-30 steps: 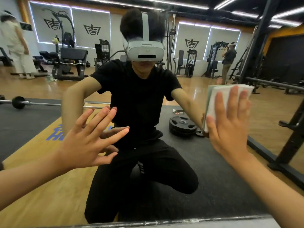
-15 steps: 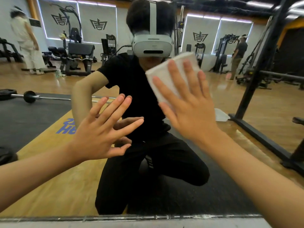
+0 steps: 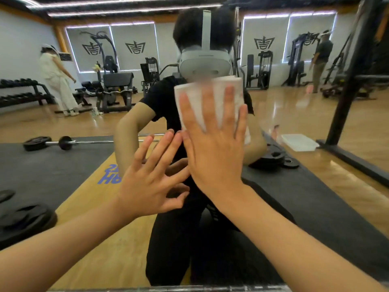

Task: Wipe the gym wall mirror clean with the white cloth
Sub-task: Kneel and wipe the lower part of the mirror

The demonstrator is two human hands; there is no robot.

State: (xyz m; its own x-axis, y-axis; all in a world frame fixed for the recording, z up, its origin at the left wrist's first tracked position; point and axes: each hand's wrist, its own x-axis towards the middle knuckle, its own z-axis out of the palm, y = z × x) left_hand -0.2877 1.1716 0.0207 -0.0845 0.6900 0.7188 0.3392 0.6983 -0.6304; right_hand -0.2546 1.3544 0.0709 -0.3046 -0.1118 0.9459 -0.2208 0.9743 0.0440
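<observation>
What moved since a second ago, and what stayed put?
The right hand slid the white cloth leftward across the mirror, from far out on the right to the middle, close beside the left hand. It kept pressing the cloth flat the whole time; nothing was grabbed or let go. The left hand stayed flat against the glass, fingers spread.
</observation>
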